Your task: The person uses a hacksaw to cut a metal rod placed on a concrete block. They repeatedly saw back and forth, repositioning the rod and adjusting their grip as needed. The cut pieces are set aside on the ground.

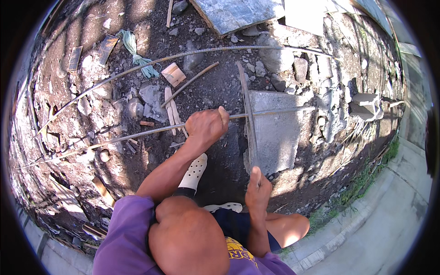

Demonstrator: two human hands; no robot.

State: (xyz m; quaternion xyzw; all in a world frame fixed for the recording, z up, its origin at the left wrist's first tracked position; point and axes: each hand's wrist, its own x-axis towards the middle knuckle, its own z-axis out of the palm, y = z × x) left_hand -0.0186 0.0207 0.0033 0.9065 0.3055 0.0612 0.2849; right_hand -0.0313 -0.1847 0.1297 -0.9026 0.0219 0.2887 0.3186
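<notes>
My left hand (pixel 206 127) is closed around a long steel rebar (pixel 151 132), which runs from the far left across to the right over a grey concrete slab (pixel 277 142). In my right hand (pixel 258 190) is the near end of a long, narrow hacksaw (pixel 250 123), seen from above. The hacksaw lies crosswise over the rebar at the slab's left edge, just right of my left fist. Whether its blade has cut into the bar cannot be seen.
Beyond the hands a second, curved rebar (pixel 178 56) lies on the dirt. Wood strips (pixel 170 110), a greenish cloth (pixel 133 48) and stones (pixel 275 59) are scattered about. A board (pixel 243 16) lies at the back, a hollow block (pixel 365 106) at the right, near a concrete pavement (pixel 366 220).
</notes>
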